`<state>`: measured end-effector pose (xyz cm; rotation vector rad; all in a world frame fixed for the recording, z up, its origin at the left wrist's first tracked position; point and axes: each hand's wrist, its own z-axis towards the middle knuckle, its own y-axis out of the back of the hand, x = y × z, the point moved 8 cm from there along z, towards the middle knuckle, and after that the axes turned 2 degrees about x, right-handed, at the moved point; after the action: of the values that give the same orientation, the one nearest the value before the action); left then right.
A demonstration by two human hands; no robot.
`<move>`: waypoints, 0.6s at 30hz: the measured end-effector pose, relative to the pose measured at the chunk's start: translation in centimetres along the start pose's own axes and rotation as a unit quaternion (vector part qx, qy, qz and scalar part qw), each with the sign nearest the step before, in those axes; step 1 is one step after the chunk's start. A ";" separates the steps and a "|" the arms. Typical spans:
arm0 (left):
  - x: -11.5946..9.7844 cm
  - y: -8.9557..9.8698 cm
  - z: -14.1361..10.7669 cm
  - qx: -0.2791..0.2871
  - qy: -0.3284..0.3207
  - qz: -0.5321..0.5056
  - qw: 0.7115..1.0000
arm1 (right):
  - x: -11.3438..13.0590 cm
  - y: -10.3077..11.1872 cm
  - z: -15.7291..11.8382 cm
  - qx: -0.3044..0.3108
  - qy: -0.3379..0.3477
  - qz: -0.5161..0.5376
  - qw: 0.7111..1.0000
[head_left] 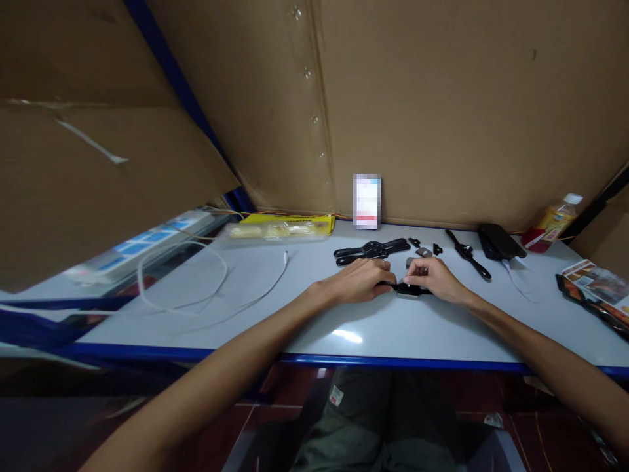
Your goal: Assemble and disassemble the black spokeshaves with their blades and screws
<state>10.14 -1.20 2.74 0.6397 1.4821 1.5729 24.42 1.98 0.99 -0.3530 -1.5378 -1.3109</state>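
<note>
Near the middle of the table, my left hand (364, 280) is closed on the left end of a black two-handled tool (409, 289). My right hand (437, 278) is pinched over the middle of that tool; what its fingertips hold is too small to make out. Just behind my hands lie more black handled tools (373, 250), stacked together. Small black parts (437, 249) and a grey metal plate (423, 252) rest behind my right hand. Another black tool (468, 254) lies diagonally to the right.
A phone (367, 202) leans on the cardboard wall. White cable (263, 287) and a yellow packet (324, 225) are at left, beyond them a power strip (132, 252). At right are a black device (501, 242), a bottle (550, 223) and a printed packet (592, 278).
</note>
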 end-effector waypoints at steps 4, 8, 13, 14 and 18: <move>0.1 -0.1 0.1 0.002 0.001 -0.017 1.000 | 0.5 0.1 -0.5 -0.017 0.000 -0.050 0.999; 0.1 0.0 0.1 0.003 0.003 -0.028 1.000 | 1.4 0.1 -0.9 -0.023 -0.002 -0.122 0.992; 0.1 0.0 0.2 0.001 0.010 -0.033 0.999 | 1.9 -0.2 -1.3 -0.054 0.005 -0.234 0.971; 0.1 0.0 0.2 0.000 0.012 -0.032 0.999 | 1.9 -0.3 -1.3 -0.061 0.005 -0.256 0.965; 0.1 -0.1 0.2 0.006 0.014 -0.028 0.999 | 2.1 -0.7 -1.5 -0.078 -0.015 -0.353 0.932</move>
<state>10.30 -1.00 2.69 0.5794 1.5181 1.5367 23.80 -0.36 2.16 0.1088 -1.6568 -1.9945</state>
